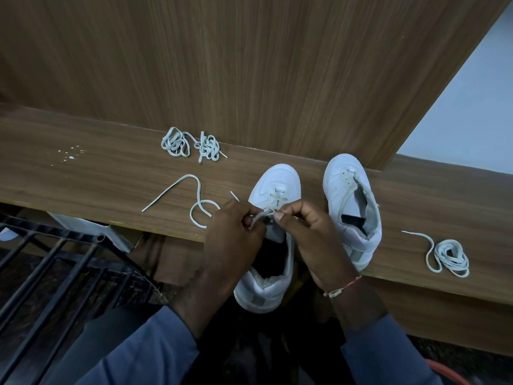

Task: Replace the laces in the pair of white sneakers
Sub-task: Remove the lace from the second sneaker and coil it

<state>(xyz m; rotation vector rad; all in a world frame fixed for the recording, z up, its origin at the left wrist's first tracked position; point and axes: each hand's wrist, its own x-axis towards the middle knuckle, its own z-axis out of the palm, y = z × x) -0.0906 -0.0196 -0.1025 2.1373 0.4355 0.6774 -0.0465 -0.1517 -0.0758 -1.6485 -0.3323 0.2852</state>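
Two white sneakers stand toe-away on a wooden ledge (83,179). The left sneaker (279,180) hangs heel-first over the ledge's front edge, with a lace crossed through its lowest eyelets. My left hand (233,234) and my right hand (308,232) meet over its tongue, each pinching a part of that pale lace (259,216). One free end of the lace (194,195) trails left in a loop across the wood. The right sneaker (351,207) stands unlaced beside my right hand, its tongue loose.
Two tangled laces (191,144) lie against the upright wood panel (249,65) at the back. A coiled lace (449,258) sits at the right on the ledge. A black metal rack (55,262) stands below at left. White specks (69,154) dot the wood.
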